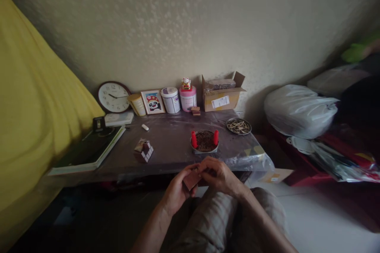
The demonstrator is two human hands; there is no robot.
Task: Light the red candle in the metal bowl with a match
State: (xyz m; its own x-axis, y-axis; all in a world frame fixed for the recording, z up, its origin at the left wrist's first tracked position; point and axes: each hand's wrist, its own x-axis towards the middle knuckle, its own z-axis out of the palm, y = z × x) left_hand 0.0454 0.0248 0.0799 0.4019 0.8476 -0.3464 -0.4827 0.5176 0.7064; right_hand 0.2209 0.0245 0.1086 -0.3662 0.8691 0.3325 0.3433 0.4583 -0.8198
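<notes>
Small brown box (192, 179) was held over the lap, just short of the near edge of the low table (166, 154), between both hands.

Left hand (177, 190): curled round the box's lower-left end, thumb over the top face. Right hand (219, 176): fingers bent down over the upper-right end, hiding it. Both hands were closed on the box; neither was flat or spread.

Orientation: broad face turned up toward the camera. Long axis seemed to run from 8 o'clock to 2 o'clock, the 8 o'clock end lower. Which end opens: could not tell.

Judgement on handling: one hand should steady the box by its narrow sides while the other works the far end with light fingertip pressure, with the box level so nothing tips out.

Surroundings: round tin (204, 141) with two red upright pieces at 12 o'clock; dish of thin sticks (238, 126) at 1 o'clock; small patterned carton (144, 150) at 10 o'clock; wall clock (113, 97) further back at 11 o'clock.
</notes>
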